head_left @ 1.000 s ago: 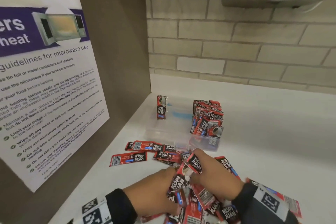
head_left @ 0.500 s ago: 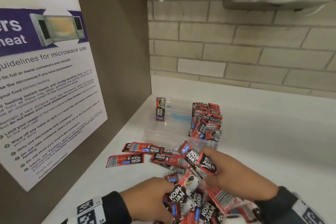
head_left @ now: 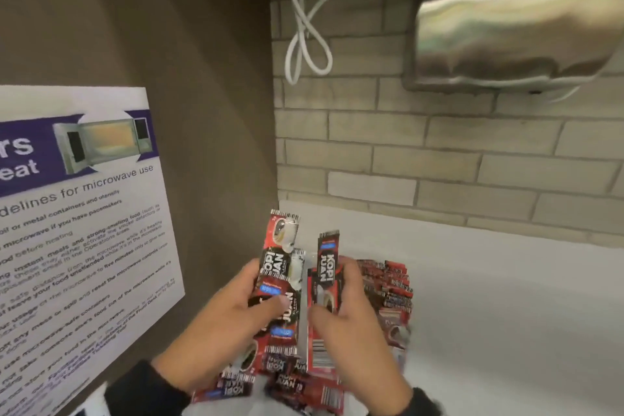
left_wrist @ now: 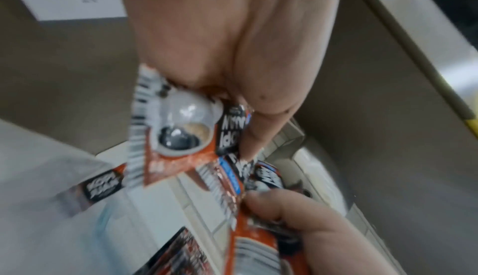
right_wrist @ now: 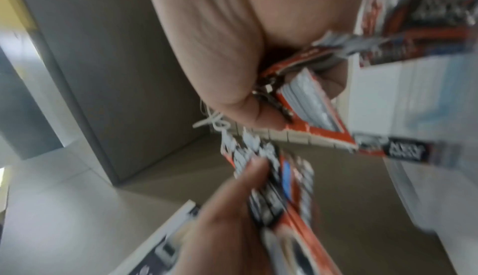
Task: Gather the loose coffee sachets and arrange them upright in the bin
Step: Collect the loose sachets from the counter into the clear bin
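Both hands are raised in front of the bin, each gripping red-and-black coffee sachets. My left hand (head_left: 236, 311) holds a fanned bunch of sachets (head_left: 280, 267) upright, thumb across their front. My right hand (head_left: 341, 311) grips another few sachets (head_left: 326, 267) beside them, touching the left bunch. The clear bin (head_left: 400, 353) is mostly hidden behind my right hand; a row of upright sachets (head_left: 388, 284) shows in it. Loose sachets (head_left: 297, 382) lie under my wrists. The wrist views are blurred: the left hand (left_wrist: 248, 132) and right hand (right_wrist: 279, 105) each pinch sachets.
A microwave-guidelines poster (head_left: 74, 230) hangs on the brown side wall at left. The brick back wall carries a steel dispenser (head_left: 513, 27) and a looped white cable (head_left: 304, 27). The white counter (head_left: 506, 314) stretches to the right of the bin.
Both hands have lifted off the counter pile with sachets and come together upright in front of the bin. The head camera has tilted up, hiding most of the loose sachets.
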The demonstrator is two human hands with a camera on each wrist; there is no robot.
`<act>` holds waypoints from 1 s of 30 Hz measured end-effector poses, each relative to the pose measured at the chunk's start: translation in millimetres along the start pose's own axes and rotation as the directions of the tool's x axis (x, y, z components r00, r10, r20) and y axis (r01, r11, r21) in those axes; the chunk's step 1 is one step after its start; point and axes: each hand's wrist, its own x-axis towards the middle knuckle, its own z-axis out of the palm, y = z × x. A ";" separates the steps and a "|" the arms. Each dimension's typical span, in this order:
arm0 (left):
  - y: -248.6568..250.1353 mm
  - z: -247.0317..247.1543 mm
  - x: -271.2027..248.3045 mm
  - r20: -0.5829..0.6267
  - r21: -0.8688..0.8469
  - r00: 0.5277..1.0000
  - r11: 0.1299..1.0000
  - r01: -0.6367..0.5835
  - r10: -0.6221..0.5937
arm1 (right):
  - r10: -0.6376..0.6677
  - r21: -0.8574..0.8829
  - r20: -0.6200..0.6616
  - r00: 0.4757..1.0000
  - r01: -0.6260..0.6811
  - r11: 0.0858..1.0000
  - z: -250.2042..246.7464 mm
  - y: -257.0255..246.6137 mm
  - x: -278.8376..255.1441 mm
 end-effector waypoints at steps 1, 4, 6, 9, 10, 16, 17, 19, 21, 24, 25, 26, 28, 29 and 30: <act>0.9 0.1 0.4 -0.042 0.053 0.999 0.998 -0.027 0.029 | 0.021 0.035 0.020 1.000 -0.021 0.999 7.7 2.2 2.7; 0.9 0.1 1.2 -0.116 0.271 0.989 0.961 -0.061 0.096 | 0.087 0.262 0.103 0.991 -0.111 0.959 22.0 7.0 8.6; 0.2 1.9 0.6 -0.109 0.350 0.987 0.934 -0.076 0.121 | 0.135 0.413 0.175 0.975 -0.197 0.889 24.7 8.0 8.2; 0.2 8.6 0.3 -0.098 0.416 0.983 0.904 -0.099 0.153 | 0.151 0.474 0.169 0.974 -0.215 0.854 22.2 6.7 5.2; -0.2 11.7 0.7 -0.084 0.424 0.986 0.901 -0.093 0.141 | 0.171 0.493 0.130 0.977 -0.213 0.843 20.9 6.3 5.1; -1.6 18.8 -2.0 -0.058 0.133 0.998 0.991 -0.007 0.015 | 0.255 0.674 0.048 0.966 -0.220 0.706 2.4 -3.7 2.7; -0.1 17.0 -1.9 -0.079 0.067 0.997 0.998 0.006 -0.001 | 0.255 0.689 0.043 0.966 -0.213 0.692 -1.9 -5.5 1.9; 2.8 14.1 -1.6 -0.124 0.006 0.992 1.000 0.003 -0.002 | 0.256 0.711 -0.004 0.967 -0.177 0.680 -10.8 -9.0 0.3; 4.7 14.5 -0.3 -0.146 -0.017 0.989 1.000 -0.008 0.006 | 0.254 0.701 -0.054 0.966 -0.144 0.698 -20.2 -10.3 0.0; 8.6 17.8 1.2 -0.222 -0.083 0.973 0.993 -0.083 0.063 | 0.232 0.592 -0.089 0.969 -0.136 0.794 -33.4 -11.8 -1.6; 10.9 19.6 2.6 -0.243 -0.094 0.965 0.988 -0.121 0.095 | 0.202 0.512 -0.098 0.974 -0.125 0.850 -36.4 -12.1 -2.6; 12.2 21.8 4.7 -0.267 -0.100 0.955 0.981 -0.165 0.133 | 0.147 0.377 -0.113 0.983 -0.095 0.921 -38.2 -13.1 -4.3; 17.8 29.2 9.0 -0.271 -0.106 0.943 0.968 -0.227 0.191 | 0.005 0.029 -0.109 0.994 -0.001 1.000 -35.4 -15.3 -7.6; 19.3 33.7 11.2 -0.234 -0.079 0.947 0.966 -0.246 0.222 | -0.054 -0.094 -0.093 0.994 0.045 0.995 -30.4 -16.3 -9.6; 19.0 39.8 13.8 -0.189 -0.051 0.951 0.965 -0.258 0.244 | -0.099 -0.174 -0.077 0.992 0.084 0.981 -24.2 -16.9 -11.6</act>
